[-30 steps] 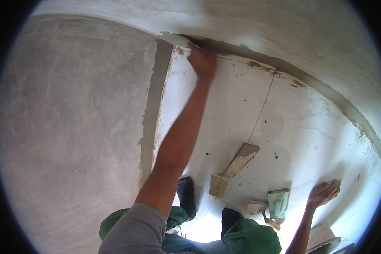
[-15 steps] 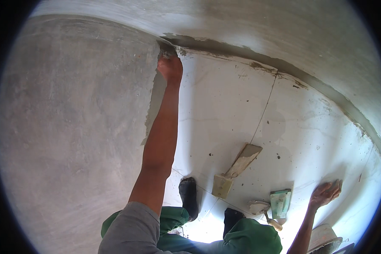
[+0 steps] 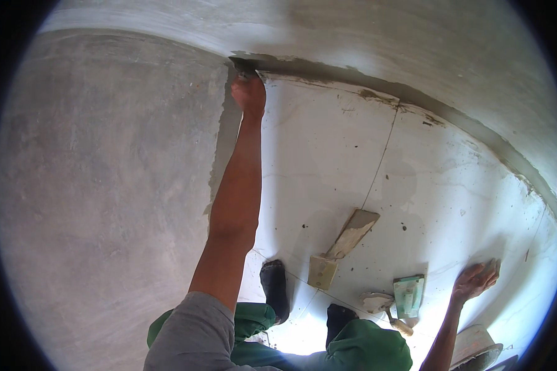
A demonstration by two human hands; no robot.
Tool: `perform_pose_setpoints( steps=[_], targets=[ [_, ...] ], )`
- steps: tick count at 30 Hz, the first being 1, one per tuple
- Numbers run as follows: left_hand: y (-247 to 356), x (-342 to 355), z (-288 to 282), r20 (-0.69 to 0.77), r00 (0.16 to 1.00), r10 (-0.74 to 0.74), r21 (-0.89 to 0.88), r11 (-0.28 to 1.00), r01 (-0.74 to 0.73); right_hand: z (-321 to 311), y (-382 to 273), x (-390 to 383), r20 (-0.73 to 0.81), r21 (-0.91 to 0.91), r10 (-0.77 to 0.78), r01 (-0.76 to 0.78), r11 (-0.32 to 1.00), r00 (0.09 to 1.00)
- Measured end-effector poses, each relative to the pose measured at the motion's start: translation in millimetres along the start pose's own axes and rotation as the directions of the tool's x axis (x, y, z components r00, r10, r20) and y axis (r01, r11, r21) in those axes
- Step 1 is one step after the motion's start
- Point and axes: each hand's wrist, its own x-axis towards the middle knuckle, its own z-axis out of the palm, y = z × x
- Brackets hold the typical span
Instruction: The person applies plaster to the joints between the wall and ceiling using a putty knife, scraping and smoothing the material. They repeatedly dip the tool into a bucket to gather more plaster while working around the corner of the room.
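My left arm stretches forward to the corner where the two grey walls meet the white tiled floor. There my left hand (image 3: 249,94) is closed round the handle of a small trowel (image 3: 244,67), most of it hidden by the fist. Its dark blade lies against the strip of wet grey mortar (image 3: 315,69) along the base of the far wall. Another mortar strip (image 3: 224,139) runs down the left wall beside my forearm. Off to the right, my right hand (image 3: 474,281) is empty, fingers stretched out over the floor tiles; whether it touches them I cannot tell.
On the tiles (image 3: 315,154) lie a mortar-smeared board (image 3: 354,234), a yellowish block (image 3: 322,272), a green-edged float (image 3: 408,295) and a trowel with a wooden handle (image 3: 401,326). A bucket (image 3: 474,349) stands at lower right. Crumbs of mortar dot the floor.
My left hand has moved slightly and turned the trowel, so more of its dark blade shows in the corner. My right hand stays stretched out in nearly the same place.
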Motion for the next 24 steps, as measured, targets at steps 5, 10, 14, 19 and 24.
perform_pose_setpoints(
  steps=[5,10,14,19,24],
  targets=[
    [24,-35,0,0.068,0.99,0.122,-0.13,0.985,-0.112,0,-3,1,-0.005,0.004,-0.009,0.009,1.0,1.0],
    [93,-86,2,0.017,0.994,0.106,-0.078,0.992,-0.104,-2,-3,2,0.007,-0.003,0.002,-0.002,1.0,1.0],
    [131,-120,9,-0.004,0.994,0.109,-0.128,0.986,-0.109,-2,-4,3,0.006,-0.017,0.005,-0.005,1.0,1.0],
    [182,-167,14,0.057,0.997,0.045,-0.123,0.992,-0.038,-1,-5,3,-0.013,0.003,-0.013,0.013,1.0,1.0],
    [205,-220,-2,0.128,0.99,0.061,-0.256,0.966,-0.026,2,8,-3,0.014,-0.016,0.015,-0.015,1.0,1.0]
  ],
)
